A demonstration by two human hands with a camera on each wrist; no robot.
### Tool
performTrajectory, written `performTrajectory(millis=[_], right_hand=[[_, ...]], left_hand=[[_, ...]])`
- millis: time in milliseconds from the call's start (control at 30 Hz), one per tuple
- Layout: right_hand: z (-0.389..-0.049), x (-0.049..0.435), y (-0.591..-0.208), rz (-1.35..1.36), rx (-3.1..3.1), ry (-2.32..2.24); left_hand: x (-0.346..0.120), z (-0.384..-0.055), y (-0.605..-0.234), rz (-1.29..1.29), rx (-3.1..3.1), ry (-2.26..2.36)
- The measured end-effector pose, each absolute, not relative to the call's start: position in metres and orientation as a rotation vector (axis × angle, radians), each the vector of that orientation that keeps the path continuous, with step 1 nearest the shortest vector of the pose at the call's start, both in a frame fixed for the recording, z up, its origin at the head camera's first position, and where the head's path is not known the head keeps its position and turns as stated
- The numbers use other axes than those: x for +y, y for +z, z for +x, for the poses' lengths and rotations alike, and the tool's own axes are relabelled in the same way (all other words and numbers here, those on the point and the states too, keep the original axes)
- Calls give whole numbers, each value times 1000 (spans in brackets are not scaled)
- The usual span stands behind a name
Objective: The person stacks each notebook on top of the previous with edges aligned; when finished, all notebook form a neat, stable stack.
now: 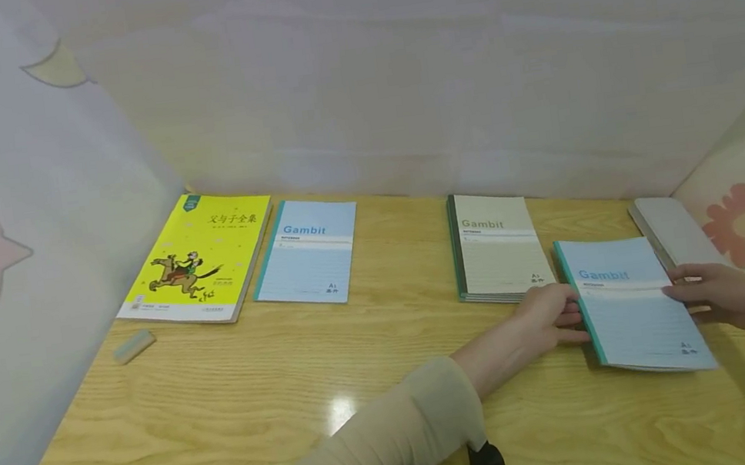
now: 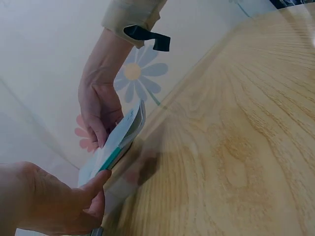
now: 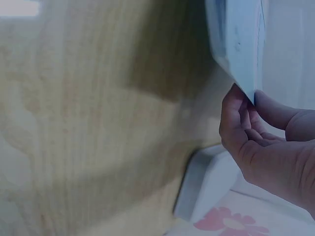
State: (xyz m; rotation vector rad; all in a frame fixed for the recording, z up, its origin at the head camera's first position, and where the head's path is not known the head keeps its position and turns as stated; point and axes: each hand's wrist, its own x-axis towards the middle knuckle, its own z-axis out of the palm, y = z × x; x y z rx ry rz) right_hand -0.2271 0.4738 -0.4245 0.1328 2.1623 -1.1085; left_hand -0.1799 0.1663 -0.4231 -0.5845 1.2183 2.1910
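Note:
A blue notebook [image 1: 638,324] with a green spine is held above the table's right side, its shadow on the wood below. My left hand [image 1: 550,315] grips the spine edge, thumb on the cover in the left wrist view, where the notebook [image 2: 115,137] is tilted. The opposite edge is pinched between thumb and fingers of my right hand [image 1: 718,295], which also shows in the right wrist view. Just left of the held notebook lies a stack of notebooks [image 1: 496,248], a beige one on top. A pale grey case [image 1: 675,230] lies behind my right hand.
At the back left, a yellow book [image 1: 197,258] lies beside another blue notebook [image 1: 308,252]. An eraser [image 1: 134,346] is near the table's left edge. Printed cloth walls [image 1: 362,94] border the wooden table [image 1: 262,416] at the back and sides.

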Motion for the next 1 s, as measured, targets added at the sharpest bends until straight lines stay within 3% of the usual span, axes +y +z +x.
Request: performTrajectory(millis=[467,733,1000], right_hand=[[-258,460,-366,40,2347,-1159],[-287,400,-354,-96,2222,-1354],[-317,332,-383,-7,2206,-1382]], left_hand=[[132,-209,-385,65,1682,2071],[82,-246,-371,131,1942,2000],[44,-276,-396,11,2223,1789]])
